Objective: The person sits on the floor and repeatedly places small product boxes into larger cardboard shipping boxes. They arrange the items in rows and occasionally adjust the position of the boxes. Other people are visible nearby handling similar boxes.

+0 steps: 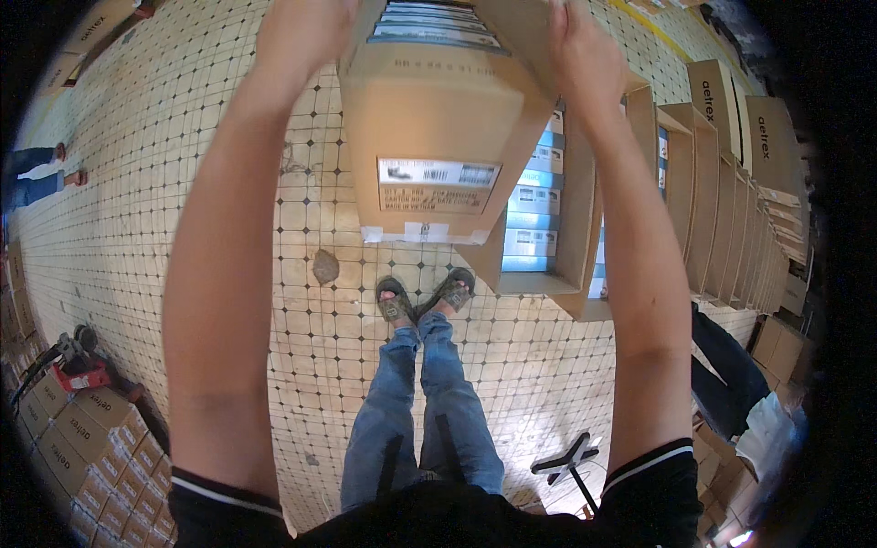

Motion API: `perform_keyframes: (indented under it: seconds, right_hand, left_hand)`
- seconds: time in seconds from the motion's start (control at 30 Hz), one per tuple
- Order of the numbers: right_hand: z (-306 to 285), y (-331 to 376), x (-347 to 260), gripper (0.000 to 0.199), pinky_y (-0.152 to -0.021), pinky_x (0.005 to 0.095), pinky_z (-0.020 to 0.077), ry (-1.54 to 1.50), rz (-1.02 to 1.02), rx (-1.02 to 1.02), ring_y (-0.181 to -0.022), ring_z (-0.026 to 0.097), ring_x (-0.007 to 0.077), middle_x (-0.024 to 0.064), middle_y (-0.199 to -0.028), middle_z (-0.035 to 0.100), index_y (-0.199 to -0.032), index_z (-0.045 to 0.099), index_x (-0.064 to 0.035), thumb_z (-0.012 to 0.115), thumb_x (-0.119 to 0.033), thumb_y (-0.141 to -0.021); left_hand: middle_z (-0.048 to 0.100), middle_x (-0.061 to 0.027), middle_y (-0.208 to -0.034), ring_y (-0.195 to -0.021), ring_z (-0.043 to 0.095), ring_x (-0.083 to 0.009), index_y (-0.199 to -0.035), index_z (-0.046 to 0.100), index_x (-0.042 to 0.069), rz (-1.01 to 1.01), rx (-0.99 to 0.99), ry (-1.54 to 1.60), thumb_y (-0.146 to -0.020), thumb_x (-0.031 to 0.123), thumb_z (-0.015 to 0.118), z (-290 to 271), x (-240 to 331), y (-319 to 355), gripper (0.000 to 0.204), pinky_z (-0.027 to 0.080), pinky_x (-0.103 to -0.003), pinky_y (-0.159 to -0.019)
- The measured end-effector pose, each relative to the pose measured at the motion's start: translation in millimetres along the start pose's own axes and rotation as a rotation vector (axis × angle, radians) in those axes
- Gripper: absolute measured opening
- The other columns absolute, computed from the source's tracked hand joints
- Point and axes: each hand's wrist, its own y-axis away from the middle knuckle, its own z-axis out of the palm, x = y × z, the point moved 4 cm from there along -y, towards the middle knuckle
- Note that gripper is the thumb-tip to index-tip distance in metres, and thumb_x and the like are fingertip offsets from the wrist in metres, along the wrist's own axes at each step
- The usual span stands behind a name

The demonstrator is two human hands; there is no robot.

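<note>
In front of me is an upright brown cardboard carton (429,119) with its top flaps open. Flat shoebox-like boxes (437,27) with white labels stand packed inside it. A printed label (438,173) is stuck on its near side, and pale tape runs along the lower edge. My left hand (315,23) is closed at the carton's left top edge, with its fingers largely cut off by the picture's upper rim. At the right top edge, my right hand (580,41) grips the open flap, its fingers partly hidden. Both arms reach straight out.
Right beside the carton, a row of open cartons (566,265) holds blue-white boxes. Larger closed cartons (772,137) stand farther right. Other people's legs show at the left (46,173) and right (726,374). Stacked boxes (73,438) and a red tool (82,374) lie lower left.
</note>
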Motion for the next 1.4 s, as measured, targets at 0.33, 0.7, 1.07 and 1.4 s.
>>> perform_keyframes:
  seconds: [0.33, 0.7, 1.07, 1.4]
  right_hand:
    - [17, -73, 3, 0.03, -0.076, 0.0543, 0.0476, -0.144, 0.092, 0.045, -0.086, 0.062, 0.0425, 0.0222, -0.086, 0.065, -0.096, 0.056, -0.0091, 0.044, -0.037, -0.099]
    - [15, -69, -5, 0.03, -0.074, 0.054, 0.046, -0.199, -0.082, 0.221, -0.087, 0.061, 0.0419, 0.0227, -0.089, 0.064, -0.097, 0.054, -0.0063, 0.046, -0.035, -0.098]
    - [14, 98, 3, 0.018, -0.059, 0.0406, 0.0477, -0.486, -0.054, 0.167, -0.073, 0.062, 0.0326, 0.0131, -0.078, 0.061, -0.1, 0.064, -0.0098, 0.06, -0.024, -0.091]
    - [-20, 523, -31, 0.054, -0.084, 0.047, 0.0479, -0.347, 0.302, -1.123, -0.1, 0.057, 0.0367, 0.0191, -0.107, 0.055, -0.137, 0.046, -0.0074, 0.06, -0.01, -0.085]
  left_hand:
    - [0.066, -0.0292, -0.095, -0.091, 0.066, -0.0424, -0.099, 0.068, -0.004, -0.019, -0.082, -0.034, -0.089, 0.034, 0.061, 7, -14, -98, 0.04, 0.052, -0.046, -0.08]
    - [0.067, -0.0279, -0.09, -0.087, 0.067, -0.0401, -0.092, 0.069, -0.002, 0.036, -0.072, -0.091, -0.087, 0.036, 0.065, 1, -3, -91, 0.039, 0.052, -0.046, -0.078]
    - [0.065, -0.0248, -0.08, -0.075, 0.065, -0.0415, -0.105, 0.065, 0.001, -0.023, -0.111, -0.059, -0.095, 0.034, 0.053, 18, 16, 104, 0.037, 0.051, -0.049, -0.068]
    - [0.065, -0.0256, -0.104, -0.091, 0.064, -0.0421, -0.138, 0.044, 0.004, -0.661, -0.614, 0.497, -0.094, 0.023, 0.055, 111, 17, 459, 0.049, 0.051, -0.048, -0.078]
